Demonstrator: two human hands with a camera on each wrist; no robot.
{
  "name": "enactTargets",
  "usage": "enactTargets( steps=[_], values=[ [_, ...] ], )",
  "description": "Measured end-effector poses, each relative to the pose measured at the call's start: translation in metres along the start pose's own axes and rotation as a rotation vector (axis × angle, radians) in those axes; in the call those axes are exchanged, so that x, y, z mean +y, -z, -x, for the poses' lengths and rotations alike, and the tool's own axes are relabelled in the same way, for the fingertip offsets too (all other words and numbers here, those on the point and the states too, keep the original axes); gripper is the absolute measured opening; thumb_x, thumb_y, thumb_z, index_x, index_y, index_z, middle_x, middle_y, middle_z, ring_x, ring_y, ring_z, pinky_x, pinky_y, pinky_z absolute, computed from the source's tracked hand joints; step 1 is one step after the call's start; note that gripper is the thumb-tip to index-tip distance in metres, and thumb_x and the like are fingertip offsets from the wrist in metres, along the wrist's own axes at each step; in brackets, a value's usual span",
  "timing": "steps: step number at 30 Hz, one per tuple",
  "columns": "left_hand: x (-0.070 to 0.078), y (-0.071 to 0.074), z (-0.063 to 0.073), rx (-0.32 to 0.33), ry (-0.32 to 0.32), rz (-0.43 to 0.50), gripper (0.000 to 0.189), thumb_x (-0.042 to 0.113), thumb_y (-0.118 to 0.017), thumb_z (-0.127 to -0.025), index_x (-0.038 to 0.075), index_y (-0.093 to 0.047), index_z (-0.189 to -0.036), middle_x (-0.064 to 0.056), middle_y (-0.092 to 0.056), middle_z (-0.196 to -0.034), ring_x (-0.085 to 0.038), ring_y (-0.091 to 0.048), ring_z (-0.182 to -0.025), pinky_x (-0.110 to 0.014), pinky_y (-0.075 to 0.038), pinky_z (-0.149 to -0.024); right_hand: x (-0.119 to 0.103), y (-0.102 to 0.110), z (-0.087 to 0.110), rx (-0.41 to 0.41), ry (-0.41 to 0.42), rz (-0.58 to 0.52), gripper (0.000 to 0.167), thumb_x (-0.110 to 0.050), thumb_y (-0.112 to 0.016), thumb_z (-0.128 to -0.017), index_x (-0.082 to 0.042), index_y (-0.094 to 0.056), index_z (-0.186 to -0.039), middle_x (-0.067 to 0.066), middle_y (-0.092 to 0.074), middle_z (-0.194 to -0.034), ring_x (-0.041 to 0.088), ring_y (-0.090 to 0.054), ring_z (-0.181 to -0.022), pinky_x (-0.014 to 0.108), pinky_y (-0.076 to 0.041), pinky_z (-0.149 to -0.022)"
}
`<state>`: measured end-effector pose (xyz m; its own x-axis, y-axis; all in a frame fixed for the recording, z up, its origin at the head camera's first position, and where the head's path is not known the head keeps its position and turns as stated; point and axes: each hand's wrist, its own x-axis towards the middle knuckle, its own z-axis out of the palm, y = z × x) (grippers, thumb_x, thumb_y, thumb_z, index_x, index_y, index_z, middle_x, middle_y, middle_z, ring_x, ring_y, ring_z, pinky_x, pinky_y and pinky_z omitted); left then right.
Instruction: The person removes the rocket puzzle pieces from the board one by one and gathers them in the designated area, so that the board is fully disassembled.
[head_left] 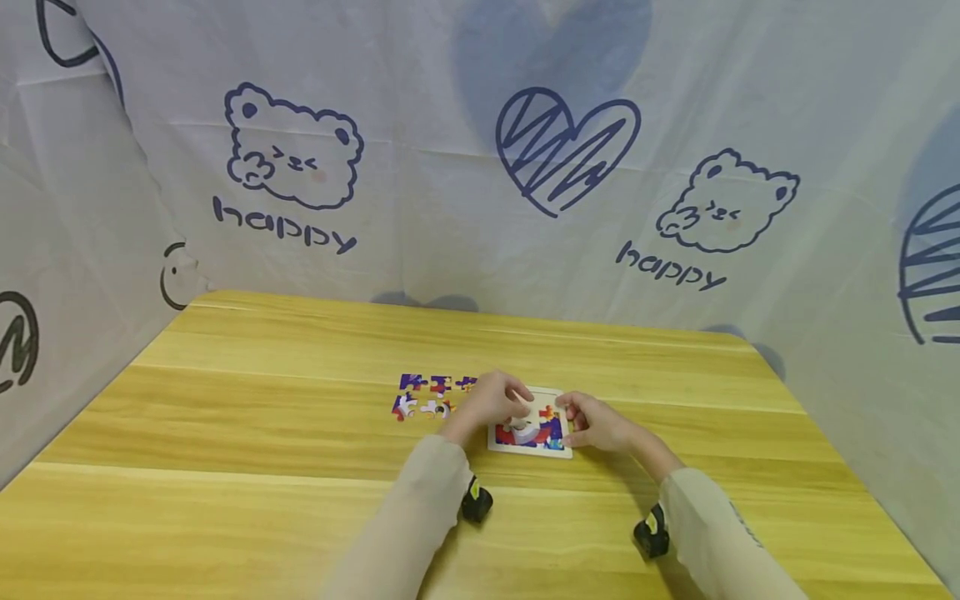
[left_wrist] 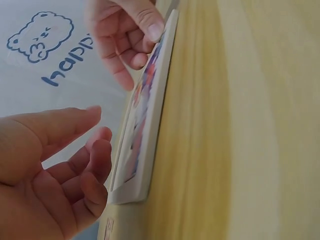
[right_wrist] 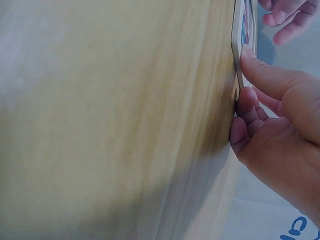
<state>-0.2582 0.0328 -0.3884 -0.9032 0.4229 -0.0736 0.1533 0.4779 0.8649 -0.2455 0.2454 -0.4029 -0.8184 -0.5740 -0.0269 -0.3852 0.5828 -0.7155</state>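
A small puzzle tray [head_left: 529, 452] with a pale rim lies on the table, its lower part filled with red, white and purple pieces [head_left: 553, 433]. Over the tray's left side hovers my left hand [head_left: 491, 398]; in the left wrist view the thumb and loosely bent fingers [left_wrist: 101, 155] stand apart with nothing between them. At the right edge, my right hand [head_left: 600, 423] pinches the rim, its thumb [right_wrist: 252, 59] on top and curled fingers against the side. A single orange piece [head_left: 548, 413] sits in the upper right of the tray.
Several loose puzzle pieces [head_left: 412, 382] lie in two rows left of the tray, partly hidden behind my left hand. The wood-grain table [head_left: 262, 500] ends at a printed cloth [head_left: 435, 208] hanging behind it. Black wrist cameras [head_left: 651, 533] sit below both sleeves.
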Motion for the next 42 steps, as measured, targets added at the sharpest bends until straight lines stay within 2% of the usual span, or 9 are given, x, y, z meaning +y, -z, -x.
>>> enactTargets(
  steps=[1, 2, 8, 13, 20, 24, 27, 35, 42],
  values=[
    [0.000, -0.001, -0.001, -0.007, 0.000, -0.001, 0.017, 0.004, -0.065, -0.079, 0.002, -0.067, -0.096, -0.005, -0.056, -0.069, -0.014, -0.050, -0.054, -0.023, -0.042, -0.048, -0.001, 0.000, 0.000, 0.004, -0.011, 0.004, 0.044, -0.009, -0.067, -0.080, 0.009, -0.045, -0.113, 0.006, -0.041, -0.083, 0.017, -0.039, -0.072, 0.026, -0.035, -0.062],
    [0.000, -0.003, -0.001, -0.015, 0.000, 0.000, 0.018, 0.004, -0.065, -0.079, 0.002, -0.067, -0.097, -0.005, -0.056, -0.070, -0.014, -0.050, -0.055, -0.024, -0.042, -0.049, -0.009, 0.000, 0.001, 0.007, -0.056, 0.007, 0.044, -0.006, -0.067, -0.079, 0.011, -0.044, -0.113, 0.008, -0.041, -0.083, 0.018, -0.040, -0.072, 0.026, -0.035, -0.062],
    [0.002, -0.011, -0.004, -0.052, 0.004, -0.036, 0.026, 0.004, -0.069, -0.075, 0.004, -0.066, -0.101, -0.003, -0.059, -0.074, -0.014, -0.053, -0.060, -0.025, -0.046, -0.054, -0.013, -0.001, 0.001, 0.008, -0.110, 0.022, 0.043, 0.002, -0.064, -0.079, 0.011, -0.042, -0.115, 0.009, -0.041, -0.083, 0.018, -0.038, -0.072, 0.025, -0.035, -0.062],
    [0.003, -0.016, -0.006, -0.048, 0.022, -0.117, 0.031, 0.006, -0.073, -0.071, 0.007, -0.067, -0.102, -0.001, -0.061, -0.081, -0.012, -0.054, -0.064, -0.025, -0.045, -0.060, -0.011, -0.001, 0.001, 0.007, -0.115, 0.016, 0.043, 0.003, -0.063, -0.079, 0.011, -0.042, -0.115, 0.008, -0.040, -0.082, 0.019, -0.038, -0.072, 0.025, -0.035, -0.062],
    [0.007, -0.019, -0.009, -0.042, 0.051, -0.232, 0.030, 0.009, -0.076, -0.069, 0.009, -0.069, -0.099, 0.000, -0.064, -0.089, -0.013, -0.052, -0.063, -0.026, -0.045, -0.062, -0.010, -0.001, 0.000, -0.001, -0.091, 0.004, 0.042, 0.004, -0.063, -0.079, 0.012, -0.041, -0.114, 0.009, -0.040, -0.082, 0.019, -0.037, -0.071, 0.024, -0.034, -0.061],
    [0.008, -0.021, -0.009, -0.033, 0.066, -0.267, 0.029, 0.010, -0.077, -0.068, 0.011, -0.069, -0.096, 0.000, -0.064, -0.096, -0.014, -0.055, -0.073, -0.029, -0.046, -0.069, -0.009, 0.000, 0.000, -0.005, -0.097, -0.004, 0.042, 0.004, -0.063, -0.080, 0.011, -0.041, -0.115, 0.009, -0.040, -0.083, 0.018, -0.038, -0.071, 0.024, -0.035, -0.061],
    [0.009, -0.021, -0.009, -0.027, 0.072, -0.275, 0.029, 0.010, -0.077, -0.068, 0.012, -0.069, -0.095, 0.000, -0.063, -0.098, -0.015, -0.055, -0.075, -0.029, -0.045, -0.070, -0.010, 0.000, 0.001, -0.008, -0.108, -0.021, 0.043, 0.003, -0.062, -0.080, 0.010, -0.040, -0.116, 0.010, -0.040, -0.083, 0.018, -0.038, -0.071, 0.024, -0.034, -0.061],
    [0.010, -0.021, -0.010, -0.026, 0.085, -0.276, 0.028, 0.010, -0.077, -0.067, 0.012, -0.069, -0.094, -0.001, -0.062, -0.099, -0.014, -0.053, -0.071, -0.029, -0.046, -0.066, -0.011, -0.001, 0.002, 0.000, -0.125, -0.022, 0.053, -0.005, -0.066, -0.079, 0.013, -0.037, -0.120, 0.010, -0.041, -0.083, 0.018, -0.038, -0.069, 0.026, -0.034, -0.061],
    [0.012, -0.022, -0.009, -0.026, 0.092, -0.270, 0.025, 0.007, -0.076, -0.067, 0.012, -0.067, -0.090, -0.002, -0.061, -0.098, -0.016, -0.052, -0.074, -0.030, -0.045, -0.066, -0.011, -0.003, -0.001, 0.011, -0.122, -0.014, 0.055, -0.003, -0.068, -0.077, 0.013, -0.038, -0.120, 0.009, -0.040, -0.083, 0.018, -0.037, -0.069, 0.026, -0.033, -0.060]
  ],
)
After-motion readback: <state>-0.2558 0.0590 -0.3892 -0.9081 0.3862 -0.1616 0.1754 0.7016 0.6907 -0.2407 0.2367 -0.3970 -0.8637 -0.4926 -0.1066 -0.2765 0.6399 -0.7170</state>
